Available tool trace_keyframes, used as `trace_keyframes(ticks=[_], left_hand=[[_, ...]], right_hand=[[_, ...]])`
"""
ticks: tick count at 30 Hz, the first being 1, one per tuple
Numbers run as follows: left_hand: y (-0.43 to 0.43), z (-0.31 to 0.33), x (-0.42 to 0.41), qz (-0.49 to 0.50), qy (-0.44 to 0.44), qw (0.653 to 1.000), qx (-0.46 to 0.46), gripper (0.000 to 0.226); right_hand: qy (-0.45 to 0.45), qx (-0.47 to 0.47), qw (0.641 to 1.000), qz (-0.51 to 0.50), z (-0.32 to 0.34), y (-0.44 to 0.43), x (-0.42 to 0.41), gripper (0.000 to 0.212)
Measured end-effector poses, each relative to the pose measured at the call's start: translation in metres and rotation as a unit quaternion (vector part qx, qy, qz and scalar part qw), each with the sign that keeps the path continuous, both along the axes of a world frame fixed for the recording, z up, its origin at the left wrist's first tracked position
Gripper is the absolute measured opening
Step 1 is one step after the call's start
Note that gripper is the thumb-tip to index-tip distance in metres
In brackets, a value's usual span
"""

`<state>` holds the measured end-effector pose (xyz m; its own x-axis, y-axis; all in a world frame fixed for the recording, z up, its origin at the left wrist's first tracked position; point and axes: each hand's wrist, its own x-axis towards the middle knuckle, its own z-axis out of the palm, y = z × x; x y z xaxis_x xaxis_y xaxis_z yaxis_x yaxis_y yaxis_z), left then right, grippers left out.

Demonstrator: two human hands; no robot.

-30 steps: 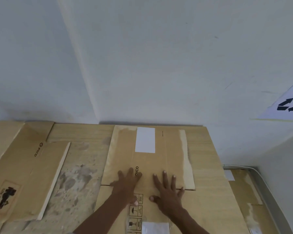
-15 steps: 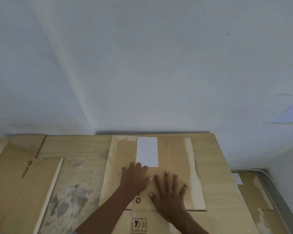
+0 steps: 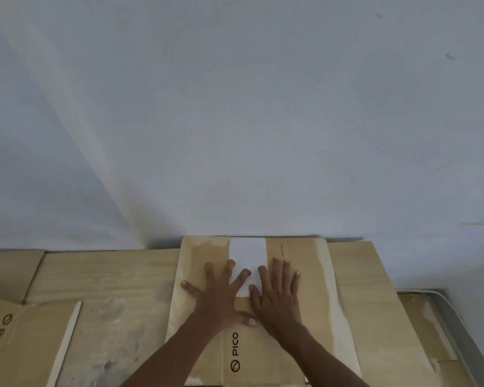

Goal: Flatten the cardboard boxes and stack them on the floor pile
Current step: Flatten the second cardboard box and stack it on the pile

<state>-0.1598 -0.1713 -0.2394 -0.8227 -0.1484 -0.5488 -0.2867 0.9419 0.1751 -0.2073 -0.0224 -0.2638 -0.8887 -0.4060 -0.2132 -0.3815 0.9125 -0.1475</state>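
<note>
Where the two forearms enter from the bottom edge at about 6 o'clock, they converge on a flattened cardboard box point(image 3: 296, 344) printed with "PICO" beside a round logo, which lies on top of the floor pile point(image 3: 101, 277) of other flattened cardboard. Both hands rest palm down on this top box, side by side near the centre of the lower frame. At roughly 7 o'clock from the white label point(image 3: 248, 254), the left hand point(image 3: 221, 297) lies flat with its fingers spread wide apart, the thumb reaching toward the right hand and two fingertips overlapping the label's lower left part. Just beside it, at about 5 o'clock from the label, the right hand point(image 3: 280, 297) is also flat and unclenched, fingers closer together, its index finger along the label's right edge. Neither hand grips anything; both simply press on the board. Out at 9 o'clock, a second flattened piece point(image 3: 25, 339) with mirrored "PICO" lettering lies on the pile, and the sheet between it and the top box carries pale blotches that may be stains or torn paper, though the blur makes this uncertain. Toward 3 o'clock, a grey channel point(image 3: 458, 331) borders more cardboard. At 12 o'clock, the top box's far edge meets the pale wall point(image 3: 263, 121), which fills the upper frame.
</note>
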Motion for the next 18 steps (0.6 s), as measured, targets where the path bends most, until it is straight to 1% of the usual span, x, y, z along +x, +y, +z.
trace_keyframes(ticks=[4,6,9,11,14,18], left_hand=[[-0.008,-0.001,-0.007,0.002,0.001,1.0,0.006,0.134],[-0.011,0.0,-0.012,0.013,-0.005,1.0,0.024,0.141],[-0.011,0.006,-0.025,0.029,-0.04,0.998,0.035,0.149],[-0.01,0.009,-0.03,0.035,-0.057,0.997,0.035,0.154],[-0.009,0.012,-0.034,0.044,-0.066,0.996,0.034,0.157],[-0.009,0.012,-0.036,0.048,-0.072,0.996,0.034,0.159]], right_hand=[[0.01,0.001,1.0,0.006,-0.001,-0.017,-0.024,0.067],[0.017,0.01,1.0,0.022,-0.002,-0.02,-0.034,0.069],[0.016,0.01,0.999,0.038,-0.002,-0.016,-0.046,0.068],[0.013,0.0,1.0,0.01,-0.001,-0.005,-0.057,0.063],[0.0,-0.032,0.997,-0.075,0.004,0.017,-0.078,0.054],[-0.008,-0.031,0.995,-0.094,0.005,0.006,-0.073,0.054]])
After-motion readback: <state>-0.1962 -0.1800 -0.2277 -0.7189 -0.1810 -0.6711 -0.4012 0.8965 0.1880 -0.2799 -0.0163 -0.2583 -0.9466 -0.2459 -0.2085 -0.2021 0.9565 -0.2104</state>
